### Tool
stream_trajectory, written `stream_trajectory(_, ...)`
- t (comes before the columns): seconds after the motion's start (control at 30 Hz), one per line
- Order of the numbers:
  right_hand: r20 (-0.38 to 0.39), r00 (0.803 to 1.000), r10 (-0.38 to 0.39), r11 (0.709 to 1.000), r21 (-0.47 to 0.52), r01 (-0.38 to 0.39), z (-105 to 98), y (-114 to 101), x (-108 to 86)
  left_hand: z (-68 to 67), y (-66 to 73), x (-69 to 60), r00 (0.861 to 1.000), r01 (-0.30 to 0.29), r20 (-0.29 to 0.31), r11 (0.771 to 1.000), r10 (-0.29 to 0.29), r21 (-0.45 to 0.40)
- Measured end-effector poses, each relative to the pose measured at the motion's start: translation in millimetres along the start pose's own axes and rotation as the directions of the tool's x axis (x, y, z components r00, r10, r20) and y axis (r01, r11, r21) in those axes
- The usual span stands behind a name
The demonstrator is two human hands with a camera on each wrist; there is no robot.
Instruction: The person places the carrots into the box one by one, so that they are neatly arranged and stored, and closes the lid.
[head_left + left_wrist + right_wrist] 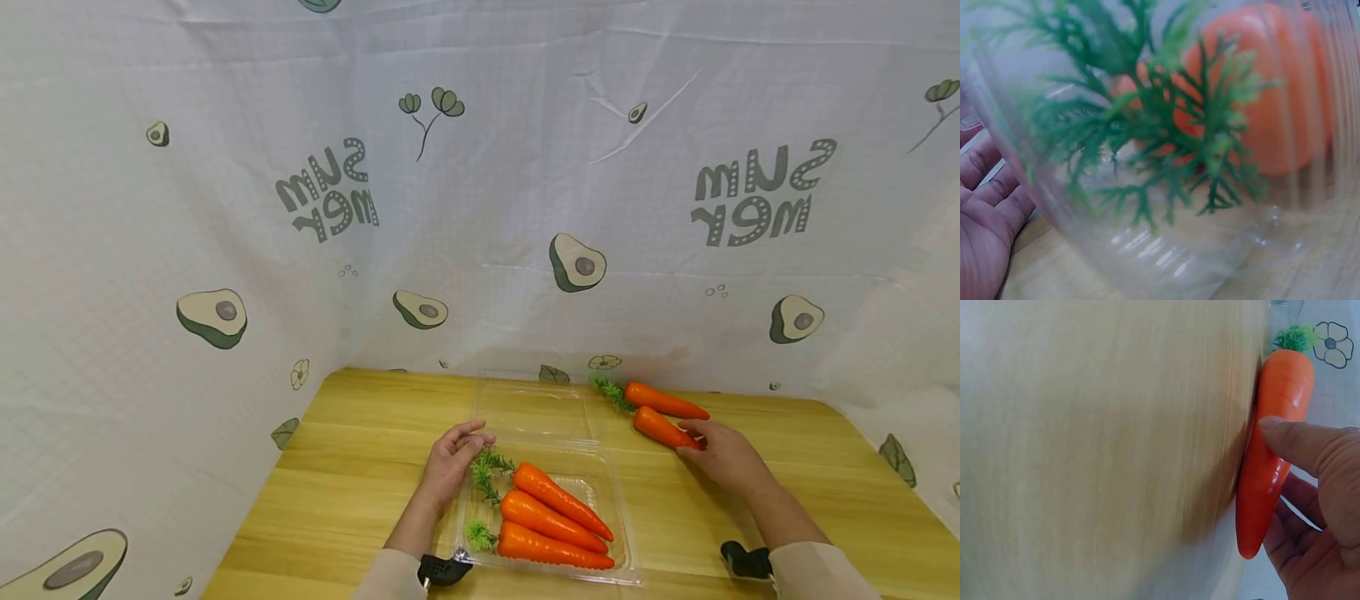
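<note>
Held carrot (656,426): right of the clear container (628,546), slanted lengthwise from leafy end at back left to tip at front right
Right hand (723,457): at the carrot's tip side, pinching between thumb and fingers
Second carrot (666,401): just behind
Left hand (447,467): loosely bent beside the container's left edge
Three carrots (553,522): inside the container

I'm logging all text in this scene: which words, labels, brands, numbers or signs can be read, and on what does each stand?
"sum mer", mirrored, on two lines: left part of the white cloth.
"sum mer", again mirrored, on two lines: right part of the same cloth.
No lettering can be made out on the carrots or clear container.
</note>
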State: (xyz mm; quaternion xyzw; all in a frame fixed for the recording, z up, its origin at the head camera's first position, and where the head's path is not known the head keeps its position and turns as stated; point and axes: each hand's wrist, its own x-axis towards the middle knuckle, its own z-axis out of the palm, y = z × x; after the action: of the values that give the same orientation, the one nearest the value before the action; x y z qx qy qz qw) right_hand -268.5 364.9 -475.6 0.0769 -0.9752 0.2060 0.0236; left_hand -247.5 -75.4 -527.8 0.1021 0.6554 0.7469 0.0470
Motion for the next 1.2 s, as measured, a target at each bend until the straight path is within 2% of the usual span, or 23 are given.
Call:
stream_trajectory(0.2, 0.038, 0.999, 0.006, 1.0, -0.021, -0.005, -1, -1, -0.7, 0.4, 1.4, 1.1, 1.0, 0.011, -0.003, 1.0, -0.011, 0.004)
stream_trajectory(0.33, 0.022, 1.0, -0.005, 1.0, -0.021, 0.006, -2, -3, -2.5, 1.1, 1.9, 2.2, 1.0, 0.002, -0.012, 1.0, -0.002, 0.006)
stream_trajectory(0.5, 0.017, 1.0, 0.016, 1.0, -0.013, -0.016, -8, -10, -5.6, 1.5, 3.0, 2.7, 1.0, 0.008, -0.025, 1.0, -0.009, -0.007)
stream_trajectory(0.87, -0.01, 1.0, 0.014, 1.0, 0.016, -0.014, -12, -24, -7.7, 0.3, 3.0, 0.3, 1.0, 0.004, -0.009, 1.0, -0.004, 0.003)
stream_trajectory(1.2, -0.046, 0.997, -0.058, 0.998, 0.024, 0.059, -18, -51, -12.8, -0.7, 1.6, 0.1, 1.0, 0.002, 0.006, 1.0, -0.002, 0.003)
